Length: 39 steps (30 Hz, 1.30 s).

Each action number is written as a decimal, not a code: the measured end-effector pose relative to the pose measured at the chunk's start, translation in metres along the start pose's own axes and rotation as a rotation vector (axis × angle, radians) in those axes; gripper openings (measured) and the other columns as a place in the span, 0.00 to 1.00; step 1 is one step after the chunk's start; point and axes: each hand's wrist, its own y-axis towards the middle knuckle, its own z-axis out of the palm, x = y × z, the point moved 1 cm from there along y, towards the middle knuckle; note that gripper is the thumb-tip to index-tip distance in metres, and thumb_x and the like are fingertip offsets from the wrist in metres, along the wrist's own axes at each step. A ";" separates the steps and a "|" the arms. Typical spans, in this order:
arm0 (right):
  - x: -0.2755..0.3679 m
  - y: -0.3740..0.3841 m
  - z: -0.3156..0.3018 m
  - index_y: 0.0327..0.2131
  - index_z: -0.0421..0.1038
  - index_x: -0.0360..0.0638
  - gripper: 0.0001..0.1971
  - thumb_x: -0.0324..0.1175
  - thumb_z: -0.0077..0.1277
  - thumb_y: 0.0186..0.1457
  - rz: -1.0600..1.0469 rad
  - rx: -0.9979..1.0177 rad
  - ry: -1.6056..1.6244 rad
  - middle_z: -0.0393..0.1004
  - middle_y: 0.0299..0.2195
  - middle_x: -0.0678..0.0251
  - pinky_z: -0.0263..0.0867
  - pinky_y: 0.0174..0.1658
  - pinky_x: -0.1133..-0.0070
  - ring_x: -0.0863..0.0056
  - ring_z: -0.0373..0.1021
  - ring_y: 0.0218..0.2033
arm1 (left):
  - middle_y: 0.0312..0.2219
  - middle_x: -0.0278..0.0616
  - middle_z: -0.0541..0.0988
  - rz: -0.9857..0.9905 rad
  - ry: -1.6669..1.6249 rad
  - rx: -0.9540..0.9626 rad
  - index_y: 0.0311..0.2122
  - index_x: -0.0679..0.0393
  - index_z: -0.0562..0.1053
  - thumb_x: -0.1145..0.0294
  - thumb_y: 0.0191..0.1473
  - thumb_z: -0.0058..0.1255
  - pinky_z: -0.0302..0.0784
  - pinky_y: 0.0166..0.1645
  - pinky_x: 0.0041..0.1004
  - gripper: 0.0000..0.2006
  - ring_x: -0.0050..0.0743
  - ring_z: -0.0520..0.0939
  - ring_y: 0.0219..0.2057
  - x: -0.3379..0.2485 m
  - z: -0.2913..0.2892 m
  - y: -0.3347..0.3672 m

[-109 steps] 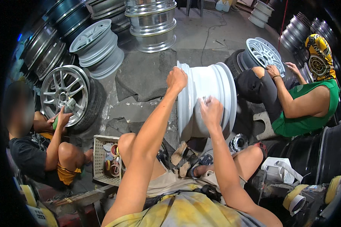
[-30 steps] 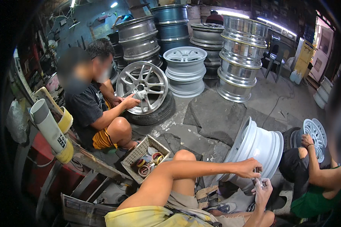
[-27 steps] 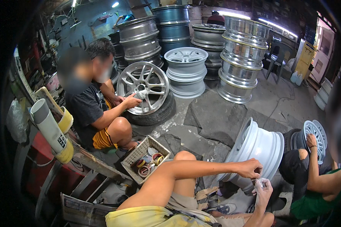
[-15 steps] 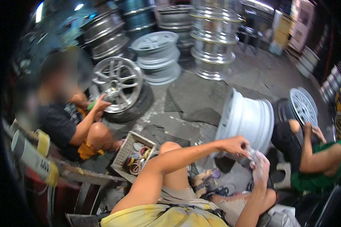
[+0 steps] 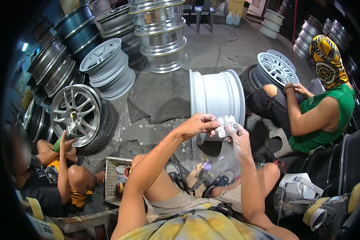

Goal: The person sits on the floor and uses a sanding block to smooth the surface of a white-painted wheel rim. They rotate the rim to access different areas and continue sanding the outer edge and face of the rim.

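A folded whitish-grey sheet (image 5: pixel 227 125), creased and dusty, is stretched between my two hands in front of my knees. My left hand (image 5: pixel 202 124) pinches its left end between thumb and fingers. Its right part sits in my right hand (image 5: pixel 240 140), thumb pressed on top, with white dust on the skin. Just beyond my hands, a pale grey wheel rim (image 5: pixel 216 92) lies on its side on the floor. The hands overlap its lower part in view; whether they touch it I cannot tell.
At left, a person handles a silver wheel (image 5: pixel 76 114) with a tyre. A person in green (image 5: pixel 324 112) holds a spoked rim (image 5: pixel 277 68) at right. A tape-filled crate (image 5: pixel 112 176) stands by my left leg, a white jug (image 5: pixel 298 185) at right. Rim stacks (image 5: pixel 163 40) stand behind.
My view has swung right and steadied. Both hands are now level before the pale rim, the sheet showing broader between them. The person at left has a hand lower at the silver wheel.
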 end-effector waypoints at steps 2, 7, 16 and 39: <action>-0.005 0.000 -0.002 0.43 0.78 0.41 0.09 0.34 0.56 0.64 0.011 0.047 0.099 0.80 0.34 0.73 0.67 0.32 0.86 0.89 0.71 0.28 | 0.28 0.29 0.80 0.001 0.016 0.002 0.38 0.56 0.79 0.60 0.61 0.59 0.71 0.35 0.17 0.10 0.15 0.80 0.30 -0.001 0.001 -0.002; 0.012 -0.011 0.006 0.50 0.72 0.40 0.11 0.31 0.51 0.66 0.104 0.203 0.385 0.80 0.41 0.67 0.72 0.38 0.79 0.80 0.76 0.37 | 0.28 0.29 0.80 0.047 0.092 0.014 0.39 0.56 0.79 0.60 0.61 0.59 0.73 0.37 0.19 0.10 0.15 0.79 0.31 0.002 -0.001 -0.003; 0.015 -0.014 0.013 0.48 0.71 0.39 0.09 0.28 0.50 0.66 -0.049 0.114 0.274 0.79 0.39 0.66 0.72 0.37 0.83 0.80 0.76 0.34 | 0.27 0.30 0.79 0.015 -0.005 -0.102 0.39 0.60 0.78 0.61 0.60 0.60 0.75 0.35 0.21 0.12 0.16 0.79 0.30 0.019 -0.006 0.002; 0.006 -0.007 0.021 0.53 0.76 0.42 0.15 0.33 0.52 0.64 -0.523 0.031 -0.767 0.67 0.37 0.52 0.66 0.43 0.70 0.59 0.70 0.37 | 0.34 0.40 0.83 -0.013 0.138 -0.154 0.43 0.64 0.80 0.55 0.59 0.61 0.82 0.39 0.27 0.19 0.21 0.83 0.36 0.001 -0.018 0.015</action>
